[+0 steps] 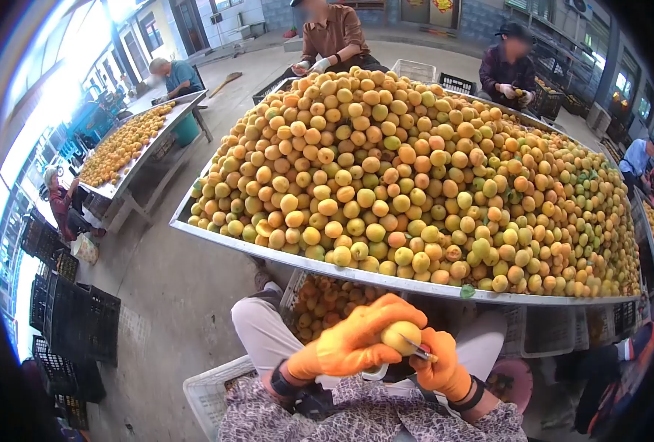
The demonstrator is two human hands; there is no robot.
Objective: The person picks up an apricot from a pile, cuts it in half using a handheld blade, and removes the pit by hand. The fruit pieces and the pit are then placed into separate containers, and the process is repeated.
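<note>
Both of my hands wear orange gloves and are close together over my lap. My left hand (358, 335) is closed around a yellow apricot (401, 337). In my right hand (442, 365) is a small knife (420, 350), its blade against the right side of that apricot. Most of the knife's handle is hidden by my fingers. Just beyond my hands, a crate of apricots (319, 300) stands between my knees, partly under the edge of a metal-rimmed table (297, 259). A large heap of apricots (408, 184) covers the table.
Across the table sit two people (332, 40) (509, 70). Another table with apricots (124, 147) stands at the left, with people beside it. Black crates (82, 320) are stacked at left. A white crate (212, 390) is beside me, and a pink basin (515, 379) sits at lower right.
</note>
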